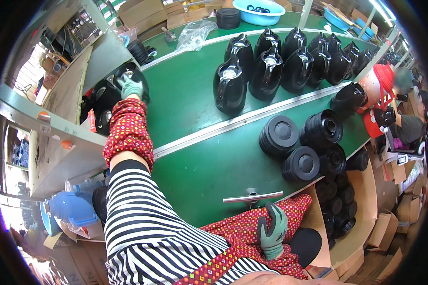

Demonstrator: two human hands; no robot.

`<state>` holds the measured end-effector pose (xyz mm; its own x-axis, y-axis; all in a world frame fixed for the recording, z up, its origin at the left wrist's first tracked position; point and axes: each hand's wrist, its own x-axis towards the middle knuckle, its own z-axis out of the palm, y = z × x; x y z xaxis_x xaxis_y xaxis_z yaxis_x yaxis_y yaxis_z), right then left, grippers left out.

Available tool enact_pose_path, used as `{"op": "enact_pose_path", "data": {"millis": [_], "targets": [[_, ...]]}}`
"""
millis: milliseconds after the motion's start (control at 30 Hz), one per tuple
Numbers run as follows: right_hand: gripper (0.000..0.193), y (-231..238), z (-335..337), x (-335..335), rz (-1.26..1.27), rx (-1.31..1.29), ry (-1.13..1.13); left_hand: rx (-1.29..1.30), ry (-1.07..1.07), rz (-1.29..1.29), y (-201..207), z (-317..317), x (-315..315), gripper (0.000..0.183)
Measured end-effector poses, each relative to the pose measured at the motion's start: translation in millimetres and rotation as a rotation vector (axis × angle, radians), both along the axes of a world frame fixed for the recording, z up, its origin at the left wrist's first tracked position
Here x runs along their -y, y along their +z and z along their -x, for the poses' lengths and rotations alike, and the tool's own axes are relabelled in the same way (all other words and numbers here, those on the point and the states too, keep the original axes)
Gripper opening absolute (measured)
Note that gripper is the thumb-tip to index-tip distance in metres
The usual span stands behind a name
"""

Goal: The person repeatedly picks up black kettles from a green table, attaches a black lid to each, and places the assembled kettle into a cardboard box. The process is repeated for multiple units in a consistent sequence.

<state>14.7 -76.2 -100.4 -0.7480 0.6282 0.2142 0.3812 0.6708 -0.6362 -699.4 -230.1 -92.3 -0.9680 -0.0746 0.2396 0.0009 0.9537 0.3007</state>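
Note:
My left hand point(131, 88), in a pale green glove, reaches far out to the left end of the green bench. Its fingers grip a glossy black jug point(139, 80) near the silvery mouth; the fingertips are partly hidden. More dark jugs point(104, 95) stand close by, beside a board. Low in front of my body, my right hand point(273, 235), gloved in green and grey, hovers by my red patterned apron. Thumb and fingers are apart there, with nothing visible between them. A flat metal bar point(253, 197) on the bench edge lies just beyond it.
Rows of black jugs point(266, 78) stand across the green bench point(190, 109), beyond a metal rail point(199, 138). Stacked black round lids point(279, 135) sit nearer, at right. Below them, a cardboard box point(361, 228) holds black parts. A co-worker point(409, 126) sits at far right, near a red-and-white container point(376, 88).

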Motion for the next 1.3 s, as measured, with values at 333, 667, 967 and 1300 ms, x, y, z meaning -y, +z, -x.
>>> {"op": "enact_pose_path", "data": {"millis": [333, 667, 967, 1300], "targets": [[0.05, -1.3, 3.3, 0.3, -0.05, 0.002, -0.01, -0.108, -0.066, 0.077, 2.7, -74.8, -3.1, 0.069], [0.059, 55.6, 69.1, -19.9, 0.494, -0.292, 0.235, -0.045, -0.826, -0.176, 112.2, -320.9, -11.5, 0.043], [0.084, 114.7, 80.7, -13.2, 1.457, -0.225, -0.002, -0.134, -1.521, -0.104, 153.1, -492.8, -4.1, 0.032], [0.09, 98.2, -85.8, -49.7, 1.19, -0.478, 0.259, 1.151, -1.214, -0.777, 48.4, -469.8, -9.2, 0.061]]}}
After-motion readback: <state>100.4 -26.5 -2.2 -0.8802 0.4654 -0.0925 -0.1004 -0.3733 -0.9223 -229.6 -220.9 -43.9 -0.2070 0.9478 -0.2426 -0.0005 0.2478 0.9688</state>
